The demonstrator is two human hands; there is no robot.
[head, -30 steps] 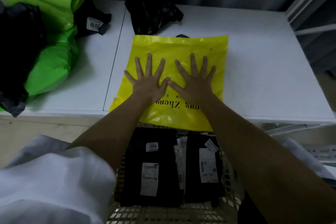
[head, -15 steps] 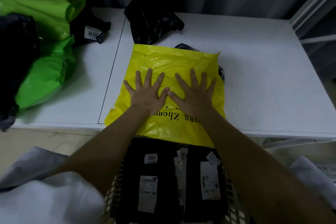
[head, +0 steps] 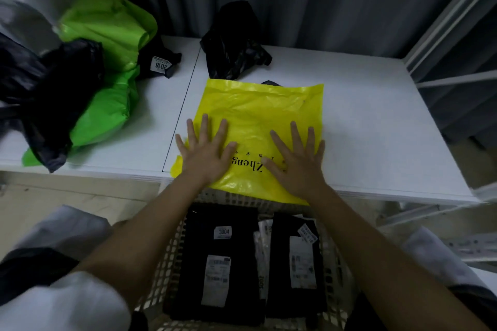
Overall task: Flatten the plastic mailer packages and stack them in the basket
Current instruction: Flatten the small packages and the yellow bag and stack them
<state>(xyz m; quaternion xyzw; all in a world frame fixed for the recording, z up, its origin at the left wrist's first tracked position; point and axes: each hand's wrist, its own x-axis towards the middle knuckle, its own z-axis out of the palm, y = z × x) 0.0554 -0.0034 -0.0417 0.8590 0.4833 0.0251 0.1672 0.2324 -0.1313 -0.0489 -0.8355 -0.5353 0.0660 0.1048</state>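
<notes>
A yellow plastic mailer (head: pixel 258 113) lies flat on the white table (head: pixel 376 121), its near edge hanging over the front. My left hand (head: pixel 205 153) presses its left part with straight, spread fingers. My right hand (head: pixel 297 161) presses its right part the same way. Below the table edge stands a white lattice basket (head: pixel 166 271) holding two flat black mailers (head: pixel 217 263) with white labels, side by side.
A crumpled black mailer (head: pixel 234 43) sits behind the yellow one. At the left lie a bright green mailer (head: pixel 107 67), dark bags (head: pixel 40 83) and a black package labelled 2018 (head: pixel 160 63). Grey curtains hang behind; a white frame stands at the right.
My two hands have slid apart across the yellow mailer, left hand toward its left edge, right hand toward its right edge. The mailer's far edge lies flatter than half a second ago.
</notes>
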